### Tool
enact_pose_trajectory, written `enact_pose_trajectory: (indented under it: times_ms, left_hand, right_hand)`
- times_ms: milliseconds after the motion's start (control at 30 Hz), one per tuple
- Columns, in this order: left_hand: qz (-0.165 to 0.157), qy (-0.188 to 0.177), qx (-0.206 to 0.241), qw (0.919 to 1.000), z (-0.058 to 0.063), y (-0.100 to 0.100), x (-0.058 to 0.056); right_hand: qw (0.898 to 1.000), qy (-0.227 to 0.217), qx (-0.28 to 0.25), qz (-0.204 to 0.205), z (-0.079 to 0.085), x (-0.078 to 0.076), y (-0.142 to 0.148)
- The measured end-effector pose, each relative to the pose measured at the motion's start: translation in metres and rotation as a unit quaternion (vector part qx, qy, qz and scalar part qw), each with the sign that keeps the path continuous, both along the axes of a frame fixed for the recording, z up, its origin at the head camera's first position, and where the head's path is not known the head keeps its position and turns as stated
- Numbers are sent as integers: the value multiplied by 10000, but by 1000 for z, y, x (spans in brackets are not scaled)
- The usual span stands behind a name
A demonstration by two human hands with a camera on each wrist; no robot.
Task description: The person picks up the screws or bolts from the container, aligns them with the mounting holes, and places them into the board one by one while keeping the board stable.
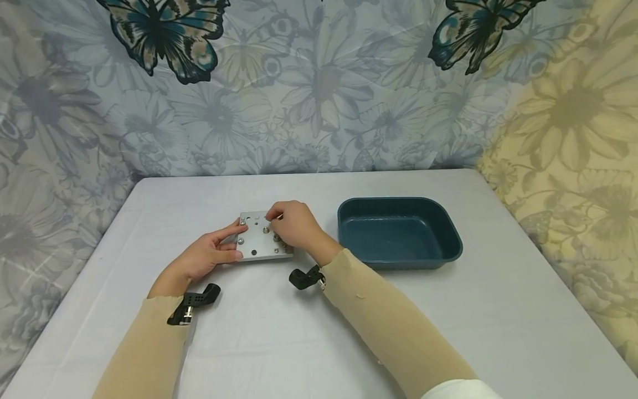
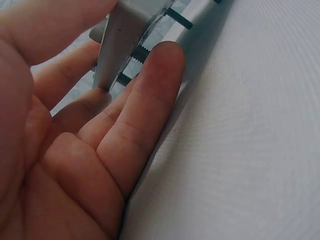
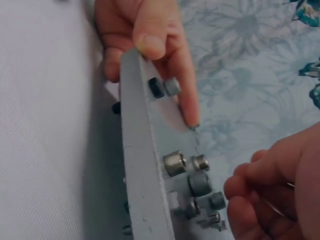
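Observation:
My left hand (image 1: 201, 256) grips the left edge of a silver metal plate (image 1: 256, 244), thumb near its lower corner and fingers toward the upper one. Several bolts (image 3: 175, 163) with knurled and hex heads stand out of its face. Threaded bolt ends (image 2: 180, 19) stick out of the back in the left wrist view. My right hand (image 1: 295, 224) is over the plate's upper right corner with fingers curled and fingertips close together, near the bolt heads. A small glint shows between those fingers in the right wrist view; I cannot tell whether they hold something.
A dark teal plastic tub (image 1: 399, 263) stands right of the plate, close to my right forearm. The white cloth-covered table (image 1: 259, 338) runs back to a flowered fabric backdrop (image 1: 319, 111). A black wrist mount (image 1: 305, 278) juts from my right sleeve.

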State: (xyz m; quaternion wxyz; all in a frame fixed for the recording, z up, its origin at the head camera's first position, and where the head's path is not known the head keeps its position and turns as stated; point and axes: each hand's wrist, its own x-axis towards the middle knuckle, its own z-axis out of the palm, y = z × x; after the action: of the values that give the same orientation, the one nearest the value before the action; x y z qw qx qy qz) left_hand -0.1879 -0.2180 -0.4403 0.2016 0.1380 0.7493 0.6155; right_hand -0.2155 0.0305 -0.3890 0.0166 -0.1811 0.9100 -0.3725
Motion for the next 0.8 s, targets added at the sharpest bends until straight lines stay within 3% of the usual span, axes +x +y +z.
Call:
enact_pose_trajectory:
  times_ms: [200, 467, 600, 700, 800]
  left_hand:
    - [-22, 0, 22, 10000, 2, -1, 3]
    - [-46, -56, 74, 9999, -2, -3, 7]
    - [-25, -84, -143, 9999, 2, -3, 12]
    - [-8, 68, -713, 9974, 8, -6, 16]
    - [30, 372, -1578, 9868, 19, -6, 22]
  right_hand:
    - [9921, -138, -1139, -504, 3, 12, 11]
    - [9859, 41, -1488, -769, 21, 34, 29]
    - [9866, 504, -1332, -802, 28, 45, 43]
    - [9878, 1022, -816, -843, 34, 52, 56]
    - [9836, 1485, -169, -1006, 39, 57, 76]
